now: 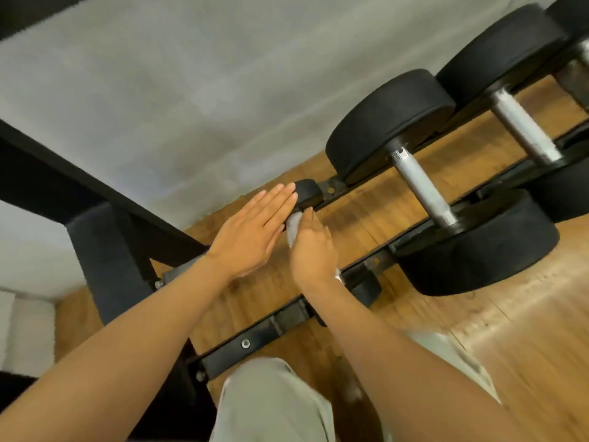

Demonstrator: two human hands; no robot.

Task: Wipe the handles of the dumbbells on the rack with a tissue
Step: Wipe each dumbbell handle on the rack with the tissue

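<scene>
A small black dumbbell (308,192) lies across the two rails of the black rack (255,338), at its left end. My right hand (314,250) grips the small dumbbell's handle through a white tissue (292,229), which hides the handle. My left hand (251,232) is flat with straight fingers, its tips resting against the small dumbbell's far head. To the right lies a large dumbbell with a bare silver handle (420,186). A second large dumbbell (522,126) lies beyond it.
A grey wall (191,90) runs behind the rack, over a wooden floor (526,330). A black frame post (105,250) stands at the left. My knees in light trousers (271,403) are close to the near rail.
</scene>
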